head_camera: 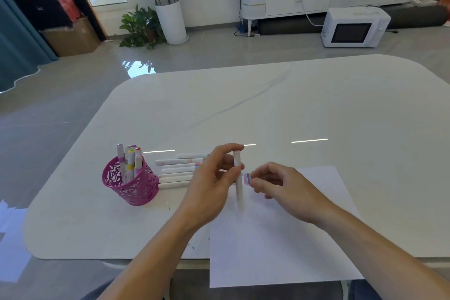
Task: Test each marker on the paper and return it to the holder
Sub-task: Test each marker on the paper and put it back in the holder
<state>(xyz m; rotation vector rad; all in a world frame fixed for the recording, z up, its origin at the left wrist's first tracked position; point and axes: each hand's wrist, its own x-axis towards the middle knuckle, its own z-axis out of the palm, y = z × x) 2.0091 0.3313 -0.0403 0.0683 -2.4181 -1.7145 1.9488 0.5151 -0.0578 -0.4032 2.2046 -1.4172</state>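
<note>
**Item 1.** Holder [129, 186]: magenta openwork cup, upright on the white table [280, 105]. We take it as our landmark.

**Item 2.** Standing markers [128, 158]: about five inside the holder. They have white barrels, and their top ends show lilac, yellow and red. One carries a yellow band.

**Item 3.** Loose markers [174, 170]: about six lying side by side on the table just right of the holder, each running left to right. They are white-barrelled, and a few have pale pink or blue bands. The frontmost ends lie just beside the holder's wall.

**Item 4.** Marker [237, 161]: right of the holder, past the loose row, held nearly upright over the paper's far left corner. The barrel is white with a faint pinkish tint lower down. Its lower end is blurred, so we cannot tell whether a cap is on.

**Item 5.** Left hand [211, 185]: right of the holder, with thumb and fingers wrapped around the marker, grasping it.

**Item 6.** Right hand [282, 186]: further right of the holder, just beside the marker. The fingers are curled inward with the thumb near the fingertips. We cannot tell whether they pinch something small or nothing.

**Item 7.** Paper [280, 246]: white sheet, right of the holder and nearer to us, overhanging the table's near edge.

**Item 8.** Swatches [247, 179]: short lilac, pink and purple strokes stacked on the paper, showing between the two hands.
</note>
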